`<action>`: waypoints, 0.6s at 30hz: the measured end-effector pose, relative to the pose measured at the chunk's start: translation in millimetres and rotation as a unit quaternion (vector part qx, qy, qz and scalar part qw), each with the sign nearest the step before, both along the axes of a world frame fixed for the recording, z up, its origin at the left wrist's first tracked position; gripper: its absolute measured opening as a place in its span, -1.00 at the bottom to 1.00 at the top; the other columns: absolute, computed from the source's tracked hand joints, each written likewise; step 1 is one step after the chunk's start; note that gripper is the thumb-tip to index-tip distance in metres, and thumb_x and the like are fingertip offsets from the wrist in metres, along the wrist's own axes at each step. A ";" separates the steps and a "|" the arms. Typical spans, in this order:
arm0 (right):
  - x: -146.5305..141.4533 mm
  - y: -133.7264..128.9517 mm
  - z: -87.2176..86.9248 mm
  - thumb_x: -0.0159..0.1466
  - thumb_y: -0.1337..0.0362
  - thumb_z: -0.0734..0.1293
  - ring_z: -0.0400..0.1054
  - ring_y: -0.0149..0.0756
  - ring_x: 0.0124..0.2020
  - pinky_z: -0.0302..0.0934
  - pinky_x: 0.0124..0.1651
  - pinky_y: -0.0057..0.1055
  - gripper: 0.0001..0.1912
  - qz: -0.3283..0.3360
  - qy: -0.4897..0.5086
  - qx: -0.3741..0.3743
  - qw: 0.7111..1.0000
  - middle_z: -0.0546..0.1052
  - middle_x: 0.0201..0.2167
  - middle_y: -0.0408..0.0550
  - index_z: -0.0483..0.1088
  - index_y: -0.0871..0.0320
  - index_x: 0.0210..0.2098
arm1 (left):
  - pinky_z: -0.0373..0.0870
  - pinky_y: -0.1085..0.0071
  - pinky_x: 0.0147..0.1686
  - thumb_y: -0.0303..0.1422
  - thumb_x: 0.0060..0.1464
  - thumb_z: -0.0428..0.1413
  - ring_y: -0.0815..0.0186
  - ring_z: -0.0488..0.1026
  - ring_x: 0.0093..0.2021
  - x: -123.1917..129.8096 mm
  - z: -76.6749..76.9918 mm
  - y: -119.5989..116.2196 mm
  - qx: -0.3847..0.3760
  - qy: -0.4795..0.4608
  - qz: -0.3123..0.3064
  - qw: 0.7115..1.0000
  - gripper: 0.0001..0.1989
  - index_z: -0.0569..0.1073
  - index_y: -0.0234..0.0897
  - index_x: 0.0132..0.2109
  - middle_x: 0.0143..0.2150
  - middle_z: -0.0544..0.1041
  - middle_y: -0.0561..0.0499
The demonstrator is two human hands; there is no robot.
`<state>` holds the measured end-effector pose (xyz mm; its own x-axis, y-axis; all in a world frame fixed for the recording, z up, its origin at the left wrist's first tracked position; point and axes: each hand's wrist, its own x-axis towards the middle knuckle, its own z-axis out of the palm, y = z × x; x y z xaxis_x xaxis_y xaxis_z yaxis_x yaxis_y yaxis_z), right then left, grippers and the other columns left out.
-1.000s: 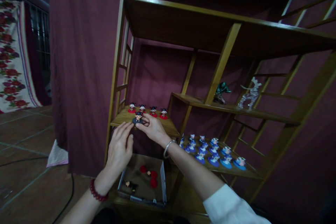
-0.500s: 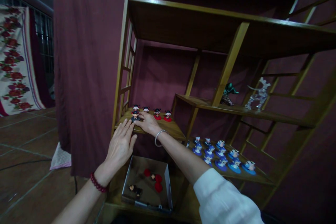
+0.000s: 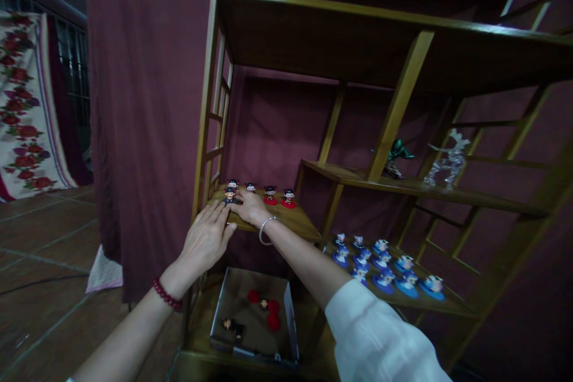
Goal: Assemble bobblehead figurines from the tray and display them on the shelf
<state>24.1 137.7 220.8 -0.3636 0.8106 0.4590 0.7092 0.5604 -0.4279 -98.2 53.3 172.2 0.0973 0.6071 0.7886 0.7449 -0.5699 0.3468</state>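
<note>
A small dark-based doll figurine (image 3: pixel 230 194) with black hair stands upright at the front left of a wooden shelf (image 3: pixel 295 219). My right hand (image 3: pixel 251 208), a silver bangle on its wrist, grips that figurine from the right with thumb and fingers. From the front left comes my left hand (image 3: pixel 206 240), palm down and fingers stretched out, its tips at the figurine's base; it appears to hold nothing. Behind are another figurine (image 3: pixel 233 184) and one partly hidden by my right hand (image 3: pixel 250 187). To the right stand two red-based figurines (image 3: pixel 270 194).
Below, an open cardboard box (image 3: pixel 218 310) holds a dark figurine (image 3: pixel 233 326) and red-based pieces (image 3: pixel 273 314). Several blue-based figurines (image 3: pixel 384 279) fill the lower right shelf. A clear deer ornament (image 3: pixel 447 161) and a green ornament (image 3: pixel 397 155) stand above. A maroon curtain (image 3: pixel 143 131) hangs left.
Both hands remain at the figurine, with the left fingertips a little nearer its base. The figurine has barely moved. The view has shifted slightly.
</note>
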 end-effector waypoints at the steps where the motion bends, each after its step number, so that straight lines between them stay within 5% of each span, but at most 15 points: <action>1: -0.4 0.2 0.6 0.05 0.21 0.33 0.37 -0.24 -0.11 0.24 -0.13 -0.42 -0.67 -0.002 -0.002 -0.001 1.000 0.50 -0.16 -0.07 0.37 0.12 -0.17 | -0.04 0.13 0.15 -0.19 0.04 -0.03 0.08 0.13 0.17 -1.0 0.8 1.6 -0.002 0.003 0.002 1.000 -0.55 0.34 -0.31 0.04 0.10 0.33 -0.17; 18: -2.9 1.6 3.7 0.05 0.19 0.31 0.36 -0.21 -0.12 0.22 -0.17 -0.41 -0.71 -0.045 -0.047 -0.001 0.998 0.52 -0.21 -0.10 0.38 0.08 -0.20 | 0.02 0.12 0.11 -0.14 0.08 -0.12 0.04 0.15 0.16 -5.7 5.6 11.1 -0.046 0.082 0.035 0.995 -0.48 0.31 -0.41 0.07 0.12 0.28 -0.29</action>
